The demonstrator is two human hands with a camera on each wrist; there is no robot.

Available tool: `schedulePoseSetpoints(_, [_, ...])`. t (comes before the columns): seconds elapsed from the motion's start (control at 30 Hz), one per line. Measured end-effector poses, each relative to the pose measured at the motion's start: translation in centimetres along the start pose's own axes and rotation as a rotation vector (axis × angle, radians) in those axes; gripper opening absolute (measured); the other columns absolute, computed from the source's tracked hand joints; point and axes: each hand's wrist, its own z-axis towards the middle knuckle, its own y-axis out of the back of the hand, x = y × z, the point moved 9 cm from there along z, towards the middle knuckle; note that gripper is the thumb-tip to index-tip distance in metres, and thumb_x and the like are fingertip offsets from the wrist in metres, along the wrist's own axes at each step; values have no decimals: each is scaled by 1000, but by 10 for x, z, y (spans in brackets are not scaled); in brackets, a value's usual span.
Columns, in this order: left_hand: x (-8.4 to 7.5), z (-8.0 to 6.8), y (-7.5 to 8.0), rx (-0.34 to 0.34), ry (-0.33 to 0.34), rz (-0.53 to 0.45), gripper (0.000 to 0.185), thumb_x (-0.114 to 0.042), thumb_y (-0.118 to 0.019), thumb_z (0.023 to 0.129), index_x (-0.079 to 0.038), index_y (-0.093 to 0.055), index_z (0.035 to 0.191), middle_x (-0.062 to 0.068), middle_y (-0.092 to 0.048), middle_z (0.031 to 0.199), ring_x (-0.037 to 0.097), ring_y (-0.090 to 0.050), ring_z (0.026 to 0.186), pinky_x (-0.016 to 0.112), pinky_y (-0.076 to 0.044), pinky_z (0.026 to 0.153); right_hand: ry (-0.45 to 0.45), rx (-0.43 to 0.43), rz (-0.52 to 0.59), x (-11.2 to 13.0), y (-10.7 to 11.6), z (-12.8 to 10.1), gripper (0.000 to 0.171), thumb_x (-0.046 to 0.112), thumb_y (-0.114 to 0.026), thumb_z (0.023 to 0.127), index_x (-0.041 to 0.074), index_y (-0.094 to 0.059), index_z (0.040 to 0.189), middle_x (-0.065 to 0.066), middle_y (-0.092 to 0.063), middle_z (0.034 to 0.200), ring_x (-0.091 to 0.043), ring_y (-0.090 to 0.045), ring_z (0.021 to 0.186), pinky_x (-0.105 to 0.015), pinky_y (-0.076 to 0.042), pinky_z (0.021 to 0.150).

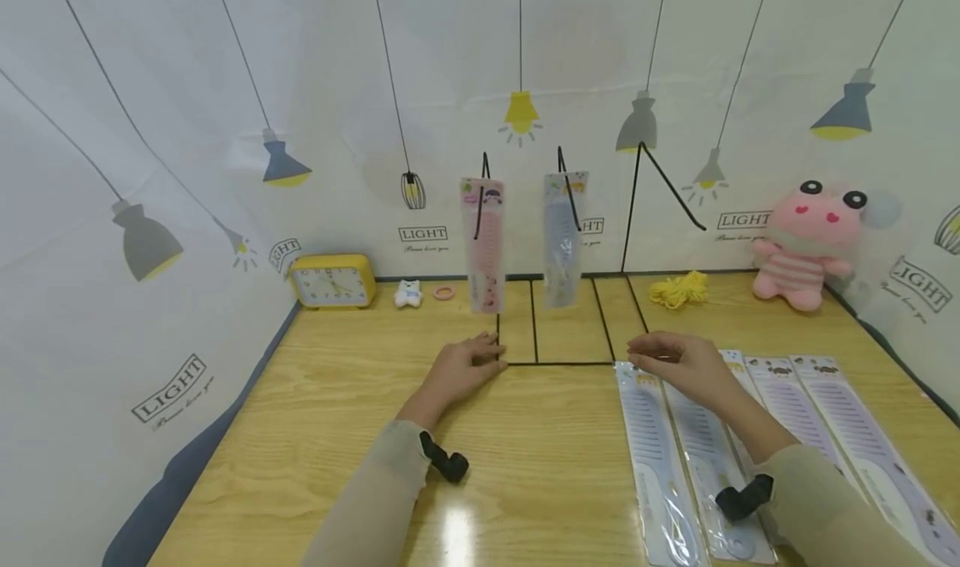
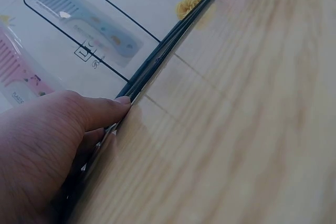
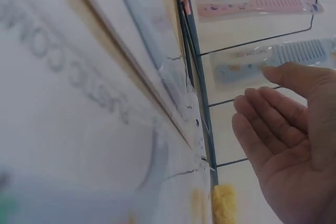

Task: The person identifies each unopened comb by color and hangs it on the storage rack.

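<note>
A black wire rack [image 1: 562,363] stands on the table against the backdrop, its upright hooks leaning forward. From two hooks hang packaged combs, a pink comb [image 1: 488,250] and a blue comb [image 1: 561,246]; the right hook is bare. At the front left corner of the base, my left hand [image 1: 459,373] pinches the wire between thumb and fingers, as the left wrist view shows. My right hand [image 1: 693,368] hovers near the base's right corner, over the top ends of packaged combs. Its fingers [image 3: 273,114] extend loosely and hold nothing.
Several packaged combs lie in a row at the right, a blue comb [image 1: 654,442] nearest the middle and a purple comb [image 1: 862,434] farther right. Along the back are a yellow clock [image 1: 332,282], a small white figure [image 1: 408,293], yellow string [image 1: 678,289] and a pink plush toy [image 1: 806,246].
</note>
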Motion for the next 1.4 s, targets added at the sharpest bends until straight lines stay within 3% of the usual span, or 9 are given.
schedulePoseSetpoints(0.1, [0,2,0,0,6,11,39,-41,-66,98,-21,-69,132,-3,-52,149,16,-39,143,44,-28,120,58,9,-10,-6,0,-5,40,28,-70,97,2,-67,126,-13,-71,120,-31,-68,108,-29,-58,85])
schedulePoseSetpoints(0.3, [2,2,-2,5,16,5,39,-40,-67,97,-23,-69,132,-5,-51,149,13,-38,143,41,-27,120,145,0,-243,-27,-6,-15,54,34,-77,90,3,-63,132,-21,-60,135,-45,-54,124,-61,-46,99])
schedulePoseSetpoints(0.4, [2,1,-2,6,17,0,39,-40,-67,97,-23,-69,132,-5,-51,149,13,-38,144,42,-27,120,206,-3,-300,-31,-10,-18,60,34,-80,88,1,-60,134,-24,-56,137,-46,-47,127,-65,-40,100])
schedulePoseSetpoints(0.7, [4,-1,-4,20,21,0,40,-42,-66,98,-23,-68,133,-6,-49,150,13,-37,144,42,-27,120,218,17,-322,-35,-14,-18,66,34,-77,90,-6,-55,138,-27,-50,140,-49,-41,130,-68,-35,103])
schedulePoseSetpoints(0.93, [2,-1,-1,8,19,-4,40,-42,-66,97,-22,-68,132,-5,-50,150,15,-37,144,43,-26,120,251,2,-315,-32,-13,-16,60,30,-77,90,-5,-57,135,-28,-51,138,-49,-42,129,-67,-35,103])
schedulePoseSetpoints(1.23, [2,0,-2,15,23,3,40,-41,-66,97,-22,-68,133,-4,-49,151,16,-37,144,45,-25,120,143,-10,-232,-43,-10,-14,64,36,-79,88,-6,-54,130,-27,-55,131,-47,-51,123,-62,-39,103])
schedulePoseSetpoints(1.4, [2,-1,-2,12,24,-2,40,-40,-66,97,-23,-68,133,-5,-50,151,15,-38,144,45,-26,120,113,-23,-217,-46,-9,-14,49,39,-81,86,2,-60,112,-21,-58,130,-43,-52,123,-59,-41,102])
